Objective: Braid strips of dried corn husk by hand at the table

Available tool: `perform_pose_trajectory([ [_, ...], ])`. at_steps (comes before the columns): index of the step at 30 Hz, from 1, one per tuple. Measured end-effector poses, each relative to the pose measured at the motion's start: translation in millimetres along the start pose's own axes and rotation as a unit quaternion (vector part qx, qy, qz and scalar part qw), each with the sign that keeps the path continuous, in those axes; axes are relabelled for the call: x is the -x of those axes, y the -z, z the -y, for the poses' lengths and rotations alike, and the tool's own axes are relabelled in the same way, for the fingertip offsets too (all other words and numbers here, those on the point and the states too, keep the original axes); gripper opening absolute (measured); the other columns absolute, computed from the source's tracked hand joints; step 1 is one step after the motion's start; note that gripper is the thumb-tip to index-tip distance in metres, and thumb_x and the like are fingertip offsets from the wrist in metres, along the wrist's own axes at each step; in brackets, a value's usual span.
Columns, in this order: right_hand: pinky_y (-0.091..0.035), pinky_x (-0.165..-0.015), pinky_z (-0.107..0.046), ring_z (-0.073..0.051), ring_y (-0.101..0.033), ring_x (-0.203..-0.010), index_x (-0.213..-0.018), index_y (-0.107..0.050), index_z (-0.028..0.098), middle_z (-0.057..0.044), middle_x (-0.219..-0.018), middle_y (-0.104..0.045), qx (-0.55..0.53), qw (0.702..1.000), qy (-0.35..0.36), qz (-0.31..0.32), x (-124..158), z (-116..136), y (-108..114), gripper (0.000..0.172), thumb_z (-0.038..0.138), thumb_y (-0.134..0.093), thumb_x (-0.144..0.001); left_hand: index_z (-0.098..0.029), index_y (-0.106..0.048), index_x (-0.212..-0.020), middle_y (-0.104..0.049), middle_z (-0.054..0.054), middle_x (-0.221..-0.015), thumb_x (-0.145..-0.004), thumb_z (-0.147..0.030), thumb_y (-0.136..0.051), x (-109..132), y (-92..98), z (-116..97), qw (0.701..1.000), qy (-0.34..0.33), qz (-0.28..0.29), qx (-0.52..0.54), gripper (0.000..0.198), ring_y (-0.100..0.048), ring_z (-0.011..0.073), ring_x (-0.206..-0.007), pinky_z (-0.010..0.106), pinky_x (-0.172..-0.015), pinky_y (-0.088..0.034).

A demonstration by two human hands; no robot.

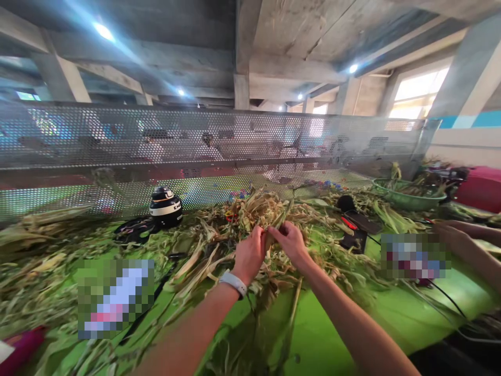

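left hand (pixel 249 253) and right hand (pixel 293 243): fingers pinched together on a dried leaf (pixel 269 241) between them, centre of frame, at the heap of leaves (pixel 254 210); black-and-white canister (pixel 166 210) stands left of centre.

Smooth glossy tabletop (pixel 410 318), papery, matt, wrinkled leaves (pixel 199 261) across the tabletop, shiny plastic-looking flask (pixel 166 211) near the tabletop's far edge, smooth plastic-looking basin (pixel 415 202) towards the tabletop's right, perforated metal screen (pixel 250 133) behind the tabletop, rough matt concrete ceiling (pixel 297 31) above the tabletop
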State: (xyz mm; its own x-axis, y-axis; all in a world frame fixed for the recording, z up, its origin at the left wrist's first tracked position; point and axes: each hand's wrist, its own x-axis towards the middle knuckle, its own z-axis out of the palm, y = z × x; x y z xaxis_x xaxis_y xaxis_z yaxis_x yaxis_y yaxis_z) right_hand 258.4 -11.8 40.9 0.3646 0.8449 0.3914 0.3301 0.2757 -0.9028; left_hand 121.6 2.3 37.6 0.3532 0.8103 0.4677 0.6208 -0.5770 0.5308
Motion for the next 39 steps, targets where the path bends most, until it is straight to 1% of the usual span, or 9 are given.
perform_pose_trajectory([
  [3,-0.040,-0.052,-0.023,-0.012,-0.046,-0.053,-0.064,-0.050,0.017,0.003,-0.056,-0.047,-0.019,0.997,0.003,0.069,5.6,-5.0,-11.2,0.033,0.049,-0.056,-0.072,-0.019,-0.047,-0.091,-0.060,0.000,-0.066,-0.088,-0.039,-0.039,8.8,0.4,6.5,0.983,0.053,-0.011,0.174,0.022,-0.057,0.0145,-0.054,0.023,-0.051,-0.038],
  [7,-0.041,-0.053,-0.022,-0.011,-0.049,-0.054,-0.067,-0.054,0.016,0.002,-0.057,-0.054,-0.018,0.990,0.009,0.142,10.2,-4.7,-16.3,0.032,0.045,-0.049,-0.078,-0.020,-0.045,-0.086,-0.050,-0.009,-0.054,-0.073,-0.048,-0.060,18.7,5.3,16.7,0.932,0.112,0.061,0.339,0.034,-0.047,0.0097,-0.041,0.021,-0.043,-0.037],
  [10,-0.037,-0.050,-0.020,-0.010,-0.046,-0.052,-0.062,-0.054,0.016,0.002,-0.054,-0.055,0.082,0.985,0.024,0.153,15.5,1.0,-16.8,0.026,0.036,-0.050,-0.079,-0.018,-0.048,-0.072,-0.052,-0.006,-0.060,-0.066,-0.043,-0.068,21.9,11.1,23.6,0.942,0.093,0.047,0.320,0.033,-0.050,0.0093,-0.054,0.020,-0.050,-0.038],
  [13,-0.032,-0.047,-0.020,-0.009,-0.042,-0.049,-0.054,-0.051,0.016,0.003,-0.049,-0.050,0.133,0.976,0.022,0.170,19.5,4.9,-16.4,0.029,0.033,-0.053,-0.077,-0.017,-0.054,-0.083,-0.050,-0.006,-0.060,-0.062,-0.040,-0.072,23.0,17.3,29.6,0.939,0.102,0.045,0.325,0.036,-0.047,0.0087,-0.055,0.019,-0.049,-0.035],
  [16,-0.035,-0.047,-0.020,-0.009,-0.044,-0.050,-0.059,-0.052,0.017,0.003,-0.053,-0.052,0.057,0.979,0.005,0.195,20.9,1.8,-17.7,0.026,0.037,-0.057,-0.073,-0.016,-0.053,-0.102,-0.048,-0.008,-0.055,-0.062,-0.041,-0.072,24.2,21.7,33.6,0.921,0.110,0.079,0.364,0.050,-0.044,0.0081,-0.050,0.018,-0.048,-0.032],
  [20,-0.041,-0.048,-0.022,-0.012,-0.050,-0.051,-0.068,-0.053,0.017,0.002,-0.057,-0.056,-0.049,0.979,-0.048,0.190,21.2,-7.1,-19.7,0.029,0.044,-0.062,-0.068,-0.016,-0.052,-0.099,-0.054,-0.007,-0.057,-0.065,-0.042,-0.070,27.5,21.2,34.9,0.911,0.125,0.063,0.387,0.047,-0.049,0.0090,-0.050,0.019,-0.049,-0.034],
  [24,-0.044,-0.050,-0.023,-0.012,-0.052,-0.053,-0.066,-0.052,0.018,0.002,-0.057,-0.056,-0.029,0.978,-0.044,0.203,22.6,-8.0,-17.8,0.027,0.043,-0.060,-0.072,-0.015,-0.052,-0.089,-0.057,-0.004,-0.057,-0.072,-0.042,-0.062,31.6,17.6,33.0,0.922,0.118,0.052,0.365,0.033,-0.052,0.0105,-0.052,0.020,-0.050,-0.038],
  [29,-0.047,-0.052,-0.025,-0.013,-0.053,-0.052,-0.064,-0.050,0.019,0.003,-0.055,-0.054,-0.035,0.961,-0.073,0.263,25.4,-7.4,-18.2,0.029,0.046,-0.056,-0.074,-0.016,-0.052,-0.097,-0.059,-0.002,-0.061,-0.082,-0.041,-0.051,36.0,13.7,32.3,0.947,0.077,0.048,0.309,0.029,-0.055,0.0130,-0.056,0.022,-0.052,-0.040],
  [39,-0.045,-0.053,-0.025,-0.014,-0.054,-0.057,-0.081,-0.051,0.020,-0.001,-0.069,-0.057,0.049,0.995,0.008,0.088,22.4,-22.1,-23.0,0.019,0.038,-0.046,-0.078,-0.018,-0.051,-0.084,-0.063,0.003,-0.075,-0.089,-0.033,-0.040,43.4,9.4,31.3,0.976,0.007,0.060,0.209,0.019,-0.056,0.0142,-0.064,0.024,-0.061,-0.040],
])
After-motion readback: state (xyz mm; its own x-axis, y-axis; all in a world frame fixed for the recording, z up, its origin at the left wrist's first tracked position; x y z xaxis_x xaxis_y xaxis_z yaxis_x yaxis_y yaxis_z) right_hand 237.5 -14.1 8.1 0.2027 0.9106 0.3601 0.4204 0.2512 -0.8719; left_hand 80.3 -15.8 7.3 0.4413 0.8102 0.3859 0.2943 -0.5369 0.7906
